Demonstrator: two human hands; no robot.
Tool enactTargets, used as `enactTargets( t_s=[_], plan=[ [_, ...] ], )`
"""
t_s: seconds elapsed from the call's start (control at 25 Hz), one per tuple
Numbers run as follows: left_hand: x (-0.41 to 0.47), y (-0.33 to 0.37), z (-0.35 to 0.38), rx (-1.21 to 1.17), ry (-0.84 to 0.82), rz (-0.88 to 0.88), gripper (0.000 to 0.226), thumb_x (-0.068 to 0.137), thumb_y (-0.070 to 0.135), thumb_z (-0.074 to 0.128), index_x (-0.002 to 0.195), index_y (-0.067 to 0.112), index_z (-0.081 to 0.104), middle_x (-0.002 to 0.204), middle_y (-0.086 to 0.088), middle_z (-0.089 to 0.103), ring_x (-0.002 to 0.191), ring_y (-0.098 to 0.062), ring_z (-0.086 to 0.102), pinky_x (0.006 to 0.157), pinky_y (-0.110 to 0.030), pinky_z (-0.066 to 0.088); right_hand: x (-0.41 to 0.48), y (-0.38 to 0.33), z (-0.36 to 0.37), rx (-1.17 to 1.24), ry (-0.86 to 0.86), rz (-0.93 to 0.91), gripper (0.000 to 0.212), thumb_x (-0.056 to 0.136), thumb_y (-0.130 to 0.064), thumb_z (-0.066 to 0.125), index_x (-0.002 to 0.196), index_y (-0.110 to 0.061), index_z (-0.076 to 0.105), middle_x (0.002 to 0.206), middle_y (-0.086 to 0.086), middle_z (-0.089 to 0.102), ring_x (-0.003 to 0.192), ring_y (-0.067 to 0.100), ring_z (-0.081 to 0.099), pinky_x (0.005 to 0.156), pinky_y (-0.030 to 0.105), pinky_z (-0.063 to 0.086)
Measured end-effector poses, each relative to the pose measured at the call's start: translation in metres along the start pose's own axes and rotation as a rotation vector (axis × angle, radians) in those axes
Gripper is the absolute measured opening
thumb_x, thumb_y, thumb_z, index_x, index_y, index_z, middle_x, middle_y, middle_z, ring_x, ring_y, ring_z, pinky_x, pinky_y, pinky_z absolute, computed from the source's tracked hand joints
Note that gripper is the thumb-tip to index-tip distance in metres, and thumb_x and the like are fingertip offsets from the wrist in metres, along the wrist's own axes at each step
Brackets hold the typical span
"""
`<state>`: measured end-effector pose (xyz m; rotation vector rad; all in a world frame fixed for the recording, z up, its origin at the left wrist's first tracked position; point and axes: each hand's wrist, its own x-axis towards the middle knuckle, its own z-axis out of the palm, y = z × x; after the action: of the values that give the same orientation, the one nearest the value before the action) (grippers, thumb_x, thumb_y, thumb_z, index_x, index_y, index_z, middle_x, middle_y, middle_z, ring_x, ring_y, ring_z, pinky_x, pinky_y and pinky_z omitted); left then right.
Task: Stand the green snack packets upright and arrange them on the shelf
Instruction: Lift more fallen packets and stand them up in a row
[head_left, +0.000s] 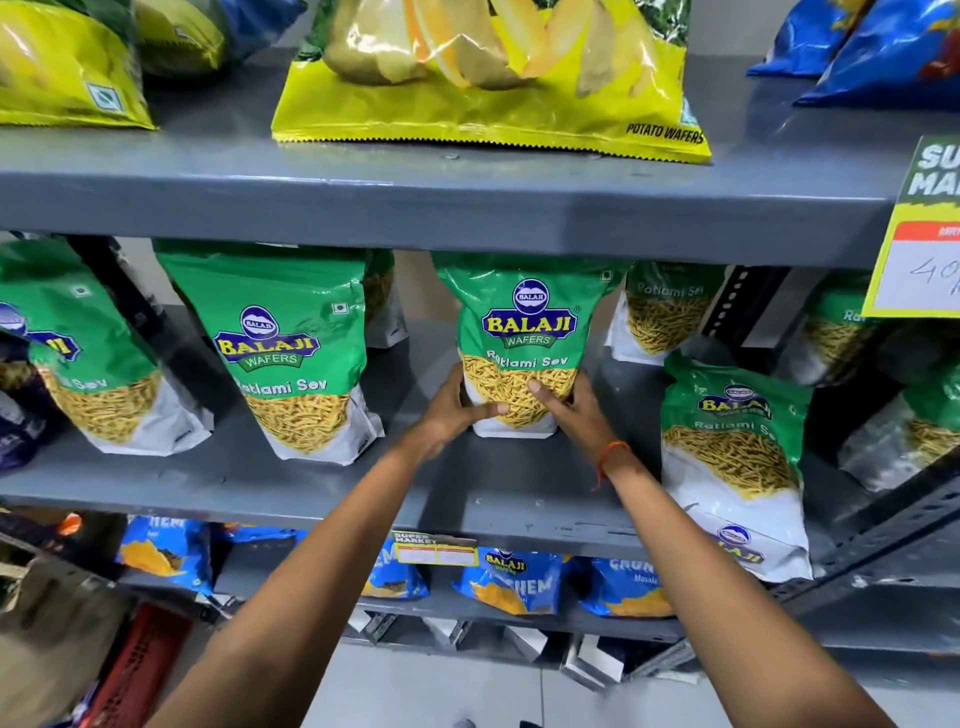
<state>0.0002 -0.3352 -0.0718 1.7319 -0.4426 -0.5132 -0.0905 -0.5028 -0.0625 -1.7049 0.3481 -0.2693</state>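
Note:
A green Balaji Ratlami Sev packet (524, 322) stands upright in the middle of the grey middle shelf (498, 499). My left hand (457, 405) grips its lower left side and my right hand (566, 405) its lower right side, thumbs on the front. Two more green packets stand upright to the left, one (291, 343) close by and one (88, 364) farther off. Another green packet (732, 457) lies flat at the right, its base hanging over the shelf's front edge. Further green packets (670, 312) stand at the back.
The upper shelf (415, 197) carries yellow potato wafer bags (488, 78) and blue bags (883, 47). A yellow price card (924, 228) hangs at the right. Blue packets (514, 577) fill the lower shelf. A perforated upright (737, 306) stands right of the held packet.

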Motion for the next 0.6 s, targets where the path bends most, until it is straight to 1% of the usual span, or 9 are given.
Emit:
enactTargets(
  t_s=[0.08,0.12,0.2,0.24,0.32,0.4,0.48,0.56,0.6],
  plan=[
    [-0.005,-0.001,0.001,0.000,-0.006,0.006,0.072,0.067,0.016,0.082,0.125,0.022,0.040,0.114,0.013,0.060,0.104,-0.002,0.056,0.074,-0.006,0.049,-0.006,0.000,0.000,0.025,-0.022,0.004,0.054,0.084,-0.023,0.066,0.130,-0.012,0.038,0.130,0.010,0.058,0.116,0.021,0.058,0.099,0.038,0.048],
    [-0.008,-0.002,0.001,0.004,-0.014,0.013,0.070,0.067,0.017,0.081,0.124,0.025,0.040,0.110,0.019,0.058,0.101,0.006,0.053,0.068,-0.002,0.047,-0.009,0.001,0.000,0.051,-0.029,-0.001,0.054,0.085,-0.020,0.065,0.130,-0.012,0.038,0.131,0.010,0.057,0.117,0.020,0.058,0.097,0.035,0.049],
    [-0.016,-0.005,0.000,0.013,-0.032,0.017,0.069,0.069,0.018,0.080,0.123,0.029,0.039,0.109,0.023,0.055,0.099,0.011,0.049,0.066,0.002,0.045,-0.018,0.002,0.003,0.090,-0.036,-0.015,0.048,0.085,-0.016,0.064,0.127,-0.017,0.040,0.126,0.004,0.059,0.111,0.008,0.060,0.088,0.020,0.051],
    [-0.020,-0.007,0.000,0.020,-0.034,0.021,0.069,0.069,0.018,0.080,0.123,0.029,0.038,0.109,0.023,0.055,0.099,0.011,0.049,0.066,0.002,0.044,-0.023,0.003,0.004,0.095,-0.035,-0.018,0.045,0.085,-0.014,0.064,0.124,-0.021,0.041,0.123,0.000,0.059,0.107,0.000,0.059,0.083,0.013,0.051],
    [-0.026,-0.009,-0.001,0.026,-0.039,0.028,0.070,0.069,0.018,0.080,0.124,0.028,0.038,0.111,0.019,0.055,0.100,0.007,0.051,0.066,0.003,0.043,-0.031,0.004,0.007,0.099,-0.017,-0.002,0.045,0.085,-0.016,0.065,0.122,-0.026,0.040,0.119,-0.006,0.059,0.104,-0.006,0.057,0.076,0.007,0.050],
    [-0.032,-0.005,-0.001,0.018,-0.018,0.042,0.073,0.069,0.017,0.080,0.127,0.024,0.037,0.114,0.013,0.055,0.107,-0.009,0.054,0.066,0.004,0.042,-0.038,0.001,0.008,0.085,-0.001,0.030,0.047,0.084,-0.020,0.066,0.121,-0.027,0.040,0.116,-0.008,0.058,0.102,-0.007,0.055,0.071,0.003,0.049],
    [-0.039,0.000,0.004,-0.032,0.032,0.103,0.077,0.066,0.019,0.082,0.126,0.025,0.034,0.117,0.012,0.054,0.118,-0.018,0.050,0.072,0.002,0.044,-0.041,-0.002,0.005,0.069,0.000,0.078,0.048,0.083,-0.023,0.068,0.122,-0.024,0.042,0.117,-0.004,0.059,0.103,0.000,0.057,0.071,0.005,0.049],
    [-0.047,0.007,0.014,0.042,0.165,0.199,0.091,0.063,0.041,0.079,0.136,0.021,0.029,0.139,0.002,0.046,0.133,-0.018,0.039,0.100,-0.011,0.039,-0.043,-0.007,-0.002,0.036,0.021,0.115,0.049,0.084,-0.017,0.066,0.127,-0.014,0.044,0.124,0.007,0.060,0.107,0.012,0.058,0.077,0.011,0.048],
    [-0.050,0.010,0.019,0.159,0.247,0.240,0.103,0.063,0.054,0.071,0.144,0.018,0.018,0.153,-0.004,0.030,0.142,-0.017,0.025,0.113,-0.020,0.026,-0.045,-0.011,-0.005,0.008,0.052,0.100,0.048,0.086,-0.012,0.063,0.129,-0.009,0.043,0.129,0.013,0.058,0.110,0.016,0.057,0.083,0.016,0.049]
  ],
)
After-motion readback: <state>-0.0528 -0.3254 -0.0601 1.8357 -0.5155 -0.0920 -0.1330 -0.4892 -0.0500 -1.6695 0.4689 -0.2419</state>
